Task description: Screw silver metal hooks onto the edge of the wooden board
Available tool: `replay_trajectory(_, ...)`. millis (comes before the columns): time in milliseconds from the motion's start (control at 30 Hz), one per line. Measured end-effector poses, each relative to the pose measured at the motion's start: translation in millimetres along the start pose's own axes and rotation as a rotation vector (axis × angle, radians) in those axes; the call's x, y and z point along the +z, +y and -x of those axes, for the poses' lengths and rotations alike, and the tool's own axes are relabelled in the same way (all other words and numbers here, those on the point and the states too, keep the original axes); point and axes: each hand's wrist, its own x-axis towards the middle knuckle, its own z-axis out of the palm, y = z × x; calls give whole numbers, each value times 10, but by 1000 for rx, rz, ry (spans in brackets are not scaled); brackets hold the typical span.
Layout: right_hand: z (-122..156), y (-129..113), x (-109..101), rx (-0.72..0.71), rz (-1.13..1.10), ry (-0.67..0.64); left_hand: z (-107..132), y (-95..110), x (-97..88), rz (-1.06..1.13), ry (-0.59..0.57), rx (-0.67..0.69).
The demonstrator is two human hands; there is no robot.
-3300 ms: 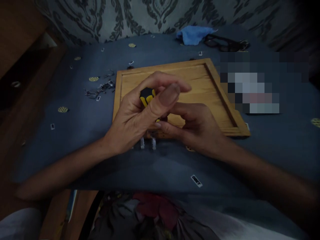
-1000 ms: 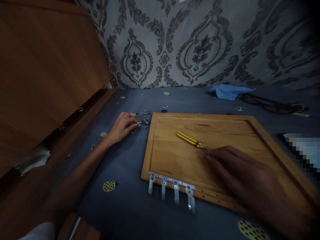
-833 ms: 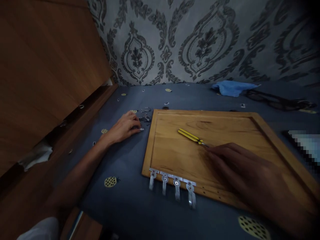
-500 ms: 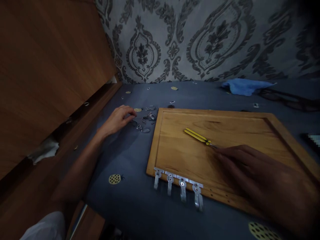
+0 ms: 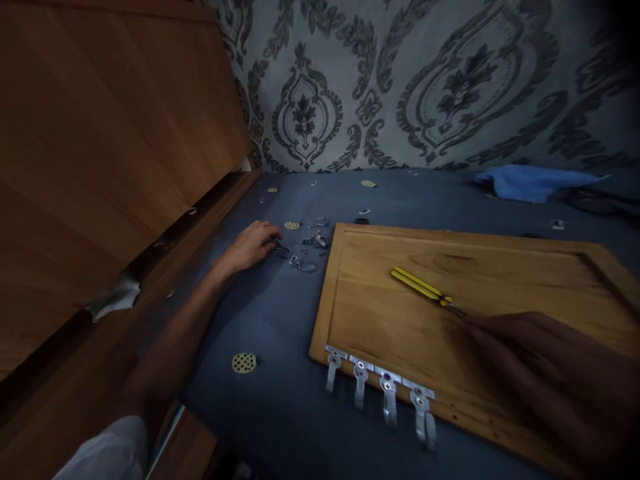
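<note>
My left hand (image 5: 253, 245) reaches to the blue cloth, its fingers closed on one end of a metal hook (image 5: 283, 250). Beside it lie a few more loose hooks (image 5: 316, 240) and small screws (image 5: 306, 251). My right hand (image 5: 545, 373), dim and partly blurred, grips a screwdriver (image 5: 417, 284) by its metal shaft, the yellow handle pointing away to the left over a framed wooden board (image 5: 380, 313). Several metal hooks (image 5: 389, 393) are screwed in a row along the board's near edge, their curved ends hanging past it. Small holes show in the edge to their right.
A brown wooden cabinet (image 5: 110, 120) stands along the left side, with a crumpled white scrap (image 5: 117, 297) at its base. Patterned wall covering (image 5: 370, 107) rises behind. A blue rag (image 5: 535, 183) and dark glasses (image 5: 605, 200) lie at the far right on the cloth (image 5: 280, 400).
The view has turned left, so everything sits further right. My left hand has moved onto a loose hook and closed on it. My right hand still holds the screwdriver.
</note>
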Motion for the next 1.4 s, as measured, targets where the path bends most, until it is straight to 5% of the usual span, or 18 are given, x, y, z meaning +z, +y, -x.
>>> replay_trajectory(567,-32,-55,-38,3,-16,25,-83,-321,145,239,-64,-63)
replay_trajectory(833,-174,-194,-146,-131,-17,110,-129,-401,216,431,-26,-142)
replay_trajectory(1400,-208,-283,-233,-49,-55,44,-34,202,-10,839,-239,-109)
